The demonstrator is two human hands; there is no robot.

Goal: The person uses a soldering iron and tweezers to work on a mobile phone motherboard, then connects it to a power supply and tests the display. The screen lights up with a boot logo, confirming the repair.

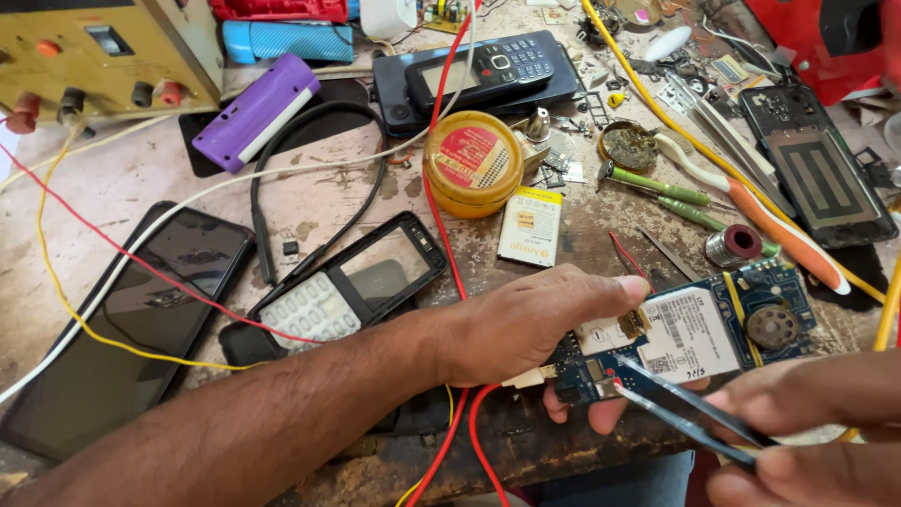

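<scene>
We grip the circuit board (694, 333) in our left hand (535, 324), steadying it, while our right hand (807, 432) pinches tweezers (676, 408) closed against its edge.

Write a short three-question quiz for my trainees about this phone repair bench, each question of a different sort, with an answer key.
1. True or false: the left hand holds the blue circuit board by its left end.
2. Multiple choice: the right hand holds which tool against the board? A) a screwdriver B) tweezers C) a brush
3. Fill in: the round yellow tin has a ____ label on its lid.

Key
1. True: the thumb lies on top and the fingers show beneath.
2. B: the tips of the tweezers meet the lower left edge of the board.
3. Red.
</scene>
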